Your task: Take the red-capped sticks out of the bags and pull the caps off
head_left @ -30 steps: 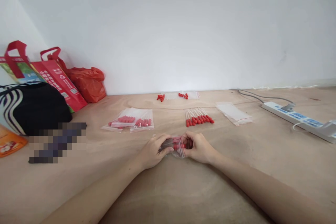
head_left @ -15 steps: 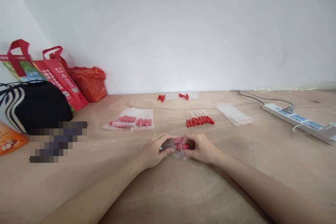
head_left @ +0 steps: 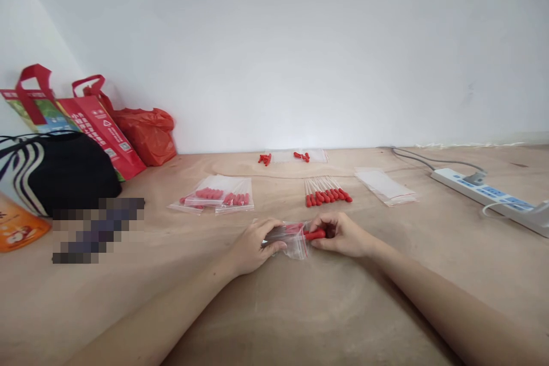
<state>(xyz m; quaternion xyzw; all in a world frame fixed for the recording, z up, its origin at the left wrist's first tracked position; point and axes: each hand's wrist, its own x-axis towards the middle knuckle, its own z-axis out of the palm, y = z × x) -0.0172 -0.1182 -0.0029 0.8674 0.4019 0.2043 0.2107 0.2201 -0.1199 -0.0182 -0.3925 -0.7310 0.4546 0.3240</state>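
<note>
both hands at a crinkled clear plastic bag (head_left: pixel 295 249) low in the middle, smooth red bulb heads (head_left: pixel 316 234) at its mouth.
the left hand (head_left: pixel 259 246) is partly curled, thumb and fingers grasping the bag's closed side; the right hand (head_left: pixel 343 234), nearly closed, pinches the rounded red heads between thumb and fingers, though how many it holds is hard to tell. outward from the hands, on the smooth wooden table (head_left: pixel 274 309), slim white sticks with red heads (head_left: pixel 328 195) fan out at 1 o'clock, filled flat clear bags (head_left: pixel 214 193) overlap at 10 o'clock, thin flat bags (head_left: pixel 384 186) lie at 2 o'clock, and a hard white power strip (head_left: pixel 489 197) slants beyond them.
</note>
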